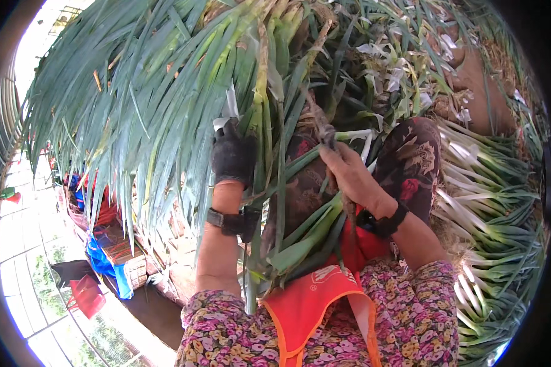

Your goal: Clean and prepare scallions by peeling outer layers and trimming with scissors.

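My left hand [234,153], in a black glove, is curled in front of the long green leaves [156,105] of the heaped green onions. A pale strip [231,103] stands up at its fingertips; whether the fingers grip it, I cannot tell. My bare right hand [356,174] is closed around a brown, withered leaf [319,114], which sticks out above and below the fist. Just above that hand, a white onion stalk [356,134] lies across my knees. Broad cut or bent green leaves [310,238] hang over my lap, below the right hand.
Rows of green onions with bared white stalks [468,202] lie on the ground to my right. Peeled scraps [395,75] litter the soil ahead. At left are a blue cloth [103,261], a bundle [135,270] and a red piece [86,296]. A red apron [312,303] covers my lap.
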Action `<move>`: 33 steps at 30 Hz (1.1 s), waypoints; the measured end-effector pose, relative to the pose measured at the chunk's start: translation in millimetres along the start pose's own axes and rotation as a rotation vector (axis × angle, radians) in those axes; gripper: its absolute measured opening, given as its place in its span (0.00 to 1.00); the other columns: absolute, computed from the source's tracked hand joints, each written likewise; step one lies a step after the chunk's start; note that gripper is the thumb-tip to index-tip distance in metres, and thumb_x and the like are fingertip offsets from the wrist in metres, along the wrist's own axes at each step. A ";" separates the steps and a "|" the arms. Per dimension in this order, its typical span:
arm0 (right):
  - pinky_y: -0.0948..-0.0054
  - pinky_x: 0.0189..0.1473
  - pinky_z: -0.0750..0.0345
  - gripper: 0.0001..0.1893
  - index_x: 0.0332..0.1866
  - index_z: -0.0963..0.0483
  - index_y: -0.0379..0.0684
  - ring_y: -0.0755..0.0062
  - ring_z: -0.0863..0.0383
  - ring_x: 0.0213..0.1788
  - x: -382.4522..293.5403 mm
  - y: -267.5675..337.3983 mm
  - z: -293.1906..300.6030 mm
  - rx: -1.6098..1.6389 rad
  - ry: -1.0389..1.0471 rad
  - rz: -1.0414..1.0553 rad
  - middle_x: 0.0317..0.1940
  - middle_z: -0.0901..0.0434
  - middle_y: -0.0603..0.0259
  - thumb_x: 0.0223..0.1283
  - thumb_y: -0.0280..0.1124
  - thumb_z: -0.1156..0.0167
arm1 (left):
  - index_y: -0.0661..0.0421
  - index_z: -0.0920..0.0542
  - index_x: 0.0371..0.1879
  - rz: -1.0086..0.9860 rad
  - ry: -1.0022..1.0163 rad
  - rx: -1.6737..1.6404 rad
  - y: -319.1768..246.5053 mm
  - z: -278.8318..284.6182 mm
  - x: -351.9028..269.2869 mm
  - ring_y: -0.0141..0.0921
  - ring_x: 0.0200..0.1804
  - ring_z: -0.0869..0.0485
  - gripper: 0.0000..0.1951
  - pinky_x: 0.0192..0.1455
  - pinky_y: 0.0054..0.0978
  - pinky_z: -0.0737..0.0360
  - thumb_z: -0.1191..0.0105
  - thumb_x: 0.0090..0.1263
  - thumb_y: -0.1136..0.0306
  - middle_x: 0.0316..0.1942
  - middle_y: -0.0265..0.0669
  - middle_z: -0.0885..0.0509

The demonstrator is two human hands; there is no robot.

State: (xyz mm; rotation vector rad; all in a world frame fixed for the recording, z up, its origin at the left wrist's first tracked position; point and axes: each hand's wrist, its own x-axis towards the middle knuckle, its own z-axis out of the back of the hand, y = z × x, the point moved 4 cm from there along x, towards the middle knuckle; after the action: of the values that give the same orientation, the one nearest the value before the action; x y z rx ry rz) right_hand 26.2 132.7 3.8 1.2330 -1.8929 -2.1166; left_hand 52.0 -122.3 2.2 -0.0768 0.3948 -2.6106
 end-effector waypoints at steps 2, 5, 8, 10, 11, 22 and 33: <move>0.66 0.41 0.29 0.24 0.48 0.30 0.35 0.60 0.23 0.37 -7.2 -3.0 -3.3 -0.054 0.052 0.062 0.32 0.22 0.52 0.64 0.51 0.50 | 0.53 0.29 0.54 -0.187 -0.049 0.125 -1.0 3.4 1.4 0.51 0.52 0.26 0.26 0.51 0.49 0.27 0.44 0.56 0.57 0.52 0.51 0.27; 0.65 0.44 0.29 0.26 0.48 0.31 0.34 0.53 0.23 0.40 -25.4 6.6 -14.6 -0.181 0.162 0.094 0.35 0.23 0.47 0.64 0.51 0.51 | 0.53 0.30 0.55 -0.152 -0.035 0.149 -16.5 14.2 -2.7 0.52 0.53 0.27 0.27 0.54 0.48 0.29 0.44 0.56 0.55 0.54 0.50 0.28; 0.64 0.44 0.30 0.27 0.47 0.30 0.34 0.52 0.23 0.40 -20.1 2.0 -20.2 -0.241 0.173 0.098 0.34 0.23 0.48 0.64 0.53 0.52 | 0.51 0.31 0.56 -0.209 -0.209 0.108 -13.3 11.7 -10.0 0.51 0.53 0.28 0.25 0.54 0.48 0.30 0.46 0.61 0.55 0.53 0.48 0.27; 0.63 0.44 0.30 0.27 0.47 0.30 0.34 0.51 0.23 0.40 -3.1 -0.1 -11.5 -0.183 0.092 0.080 0.34 0.23 0.47 0.64 0.54 0.52 | 0.51 0.29 0.54 -0.237 -0.289 0.129 -17.8 9.3 -14.1 0.50 0.52 0.27 0.25 0.52 0.48 0.29 0.45 0.58 0.55 0.51 0.47 0.26; 0.62 0.44 0.30 0.28 0.47 0.30 0.34 0.50 0.22 0.41 0.6 -0.2 -6.8 -0.126 0.013 0.063 0.34 0.22 0.47 0.64 0.54 0.53 | 0.51 0.28 0.52 -0.262 -0.371 0.149 -20.4 10.9 -17.4 0.49 0.50 0.27 0.25 0.51 0.47 0.29 0.44 0.56 0.55 0.49 0.45 0.26; 0.59 0.44 0.30 0.28 0.43 0.30 0.35 0.45 0.23 0.40 -10.7 11.8 -31.0 -0.347 0.161 0.143 0.32 0.23 0.46 0.63 0.57 0.54 | 0.55 0.28 0.47 -0.349 -0.183 0.303 -29.5 -3.4 -28.3 0.47 0.46 0.26 0.21 0.44 0.45 0.26 0.46 0.58 0.57 0.44 0.45 0.27; 0.61 0.44 0.29 0.29 0.47 0.30 0.36 0.45 0.23 0.42 -17.9 2.6 -18.0 -0.267 0.033 0.170 0.35 0.22 0.45 0.63 0.56 0.53 | 0.56 0.31 0.50 -0.107 -0.046 0.146 -24.3 -10.9 -5.6 0.50 0.45 0.23 0.25 0.43 0.47 0.24 0.43 0.57 0.56 0.43 0.49 0.25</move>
State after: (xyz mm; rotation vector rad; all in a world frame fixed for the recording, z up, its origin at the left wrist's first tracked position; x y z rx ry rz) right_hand 47.5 126.7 16.5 1.0081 -1.5748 -2.1564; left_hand 44.2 -96.4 -1.0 -0.1117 0.1881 -2.7284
